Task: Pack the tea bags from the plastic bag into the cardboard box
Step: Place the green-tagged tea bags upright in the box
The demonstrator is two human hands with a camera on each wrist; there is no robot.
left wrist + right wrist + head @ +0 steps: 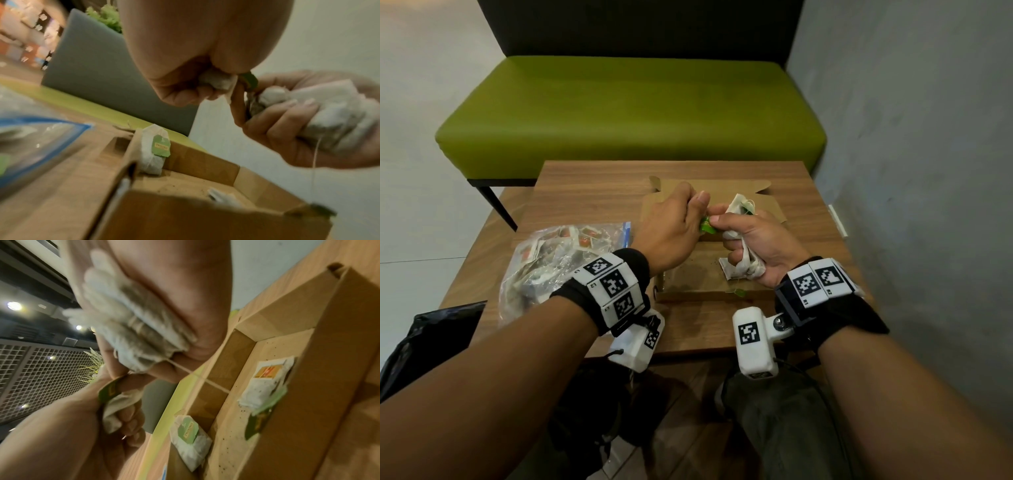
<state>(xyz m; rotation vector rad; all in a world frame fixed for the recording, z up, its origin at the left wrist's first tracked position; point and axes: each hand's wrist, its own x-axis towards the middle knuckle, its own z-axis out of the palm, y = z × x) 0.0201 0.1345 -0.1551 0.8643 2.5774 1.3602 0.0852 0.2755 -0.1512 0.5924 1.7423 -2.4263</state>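
Note:
An open cardboard box [688, 274] lies on the wooden table, and both hands hover over it. My right hand [726, 236] grips a bunch of white tea bags [739, 209], with strings hanging down. My left hand [697, 214] pinches one tea bag [218, 81] by its green tag [707, 226], right against the bunch. Inside the box [329, 369] one tea bag [191, 439] leans on the far wall and another [267, 381] lies flat on the floor. The clear plastic bag [558, 260] with more tea bags lies left of the box.
A green bench [630, 113] stands behind the table [585, 192]. A grey wall [911, 171] runs close along the right. A black bag [431, 335] sits at the table's near left corner. Loose tea crumbs dot the box floor.

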